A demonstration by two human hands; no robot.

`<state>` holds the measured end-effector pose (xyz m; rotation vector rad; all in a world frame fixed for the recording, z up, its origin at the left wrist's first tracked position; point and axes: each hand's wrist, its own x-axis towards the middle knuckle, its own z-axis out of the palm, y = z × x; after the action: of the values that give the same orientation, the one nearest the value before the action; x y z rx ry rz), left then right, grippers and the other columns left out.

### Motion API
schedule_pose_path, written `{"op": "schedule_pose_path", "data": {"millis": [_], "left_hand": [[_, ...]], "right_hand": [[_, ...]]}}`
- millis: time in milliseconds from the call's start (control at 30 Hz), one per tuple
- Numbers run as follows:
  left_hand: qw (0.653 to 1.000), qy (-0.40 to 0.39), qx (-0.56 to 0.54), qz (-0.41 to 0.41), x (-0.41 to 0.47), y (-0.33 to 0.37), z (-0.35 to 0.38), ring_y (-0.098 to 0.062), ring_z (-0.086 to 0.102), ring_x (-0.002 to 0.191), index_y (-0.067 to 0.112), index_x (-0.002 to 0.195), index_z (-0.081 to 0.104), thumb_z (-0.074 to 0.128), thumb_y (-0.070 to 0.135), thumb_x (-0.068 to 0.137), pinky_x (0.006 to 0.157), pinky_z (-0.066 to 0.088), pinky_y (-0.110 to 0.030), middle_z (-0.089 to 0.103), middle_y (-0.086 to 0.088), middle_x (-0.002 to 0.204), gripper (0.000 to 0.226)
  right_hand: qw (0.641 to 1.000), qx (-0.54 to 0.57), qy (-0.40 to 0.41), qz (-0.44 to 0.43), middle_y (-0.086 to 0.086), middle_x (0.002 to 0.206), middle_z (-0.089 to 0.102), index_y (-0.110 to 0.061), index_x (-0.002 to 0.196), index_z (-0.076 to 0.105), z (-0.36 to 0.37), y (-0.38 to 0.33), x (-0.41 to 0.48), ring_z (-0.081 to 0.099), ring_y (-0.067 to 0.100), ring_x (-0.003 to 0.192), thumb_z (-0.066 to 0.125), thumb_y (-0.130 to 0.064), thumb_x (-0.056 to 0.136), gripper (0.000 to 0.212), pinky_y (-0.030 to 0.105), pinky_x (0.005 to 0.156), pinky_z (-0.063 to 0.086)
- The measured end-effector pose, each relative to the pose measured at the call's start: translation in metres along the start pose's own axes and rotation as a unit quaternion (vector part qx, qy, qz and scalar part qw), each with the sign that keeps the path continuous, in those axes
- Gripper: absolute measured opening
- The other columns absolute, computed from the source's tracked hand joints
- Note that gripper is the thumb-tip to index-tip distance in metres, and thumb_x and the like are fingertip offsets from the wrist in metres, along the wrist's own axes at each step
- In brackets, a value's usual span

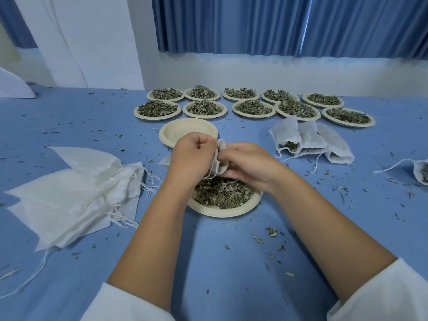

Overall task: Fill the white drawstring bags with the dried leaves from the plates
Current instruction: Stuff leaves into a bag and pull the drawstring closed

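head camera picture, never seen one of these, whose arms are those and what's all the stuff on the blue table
There is no machine here. A person wears a camera on the head, so this single picture looks forward and down at their own two arms. The left hand and the right hand meet above a plate of dried leaves, and together they hold a small white drawstring bag. On the blue table, just behind the hands, stands an empty plate, and beyond it ten plates heaped with leaves. A stack of flat empty bags lies on the left. A few bags with leaves inside lie on the right, with another bag at the right edge. Leaf crumbs are scattered all around.
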<state>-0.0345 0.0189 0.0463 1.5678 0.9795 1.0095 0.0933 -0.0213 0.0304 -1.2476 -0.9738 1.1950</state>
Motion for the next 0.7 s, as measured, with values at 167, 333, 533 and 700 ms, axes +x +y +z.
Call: {"op": "schedule_pose_path", "data": {"millis": [167,333,533,700], "left_hand": [[0.999,-0.033,-0.013,-0.011,-0.001,0.002,-0.001,-0.013,0.059,0.059,0.019,0.080,0.067,0.057,0.013,0.090,0.070,0.058,-0.041,0.063,0.008,0.060,0.015],[0.993,-0.117,0.011,0.016,-0.006,0.002,0.004,0.001,0.040,0.035,0.006,0.094,0.069,0.057,0.012,0.093,0.047,0.037,-0.020,0.050,0.014,0.046,0.014],[1.000,-0.006,-0.008,-0.002,-0.002,0.003,-0.002,0.003,0.043,0.032,0.017,0.078,0.062,0.052,0.008,0.093,0.036,0.033,-0.010,0.052,0.016,0.039,0.020],[0.997,0.065,-0.042,-0.020,0.001,0.003,-0.009,-0.003,0.042,0.032,0.018,0.075,0.060,0.052,0.013,0.095,0.038,0.033,-0.013,0.048,0.012,0.041,0.022]], "right_hand": [[0.997,-0.037,0.054,-0.034,0.008,0.076,0.073,-0.002,0.087,0.071,0.000,0.003,-0.001,0.071,0.017,0.073,0.063,-0.006,0.092,0.010,0.023,0.067,0.057],[0.961,-0.210,0.158,-0.086,-0.002,0.058,0.061,-0.008,0.069,0.067,0.005,0.010,-0.001,0.052,0.007,0.053,0.061,0.004,0.082,0.019,0.020,0.052,0.043],[0.976,-0.207,0.045,-0.058,-0.001,0.072,0.070,-0.014,0.083,0.074,-0.004,-0.007,-0.007,0.064,0.007,0.063,0.059,-0.019,0.097,0.021,0.019,0.062,0.053],[0.892,-0.450,-0.007,-0.054,-0.011,0.092,0.073,-0.027,0.097,0.075,-0.021,-0.021,-0.018,0.061,-0.004,0.073,0.070,-0.035,0.087,0.014,0.020,0.073,0.047]]}}
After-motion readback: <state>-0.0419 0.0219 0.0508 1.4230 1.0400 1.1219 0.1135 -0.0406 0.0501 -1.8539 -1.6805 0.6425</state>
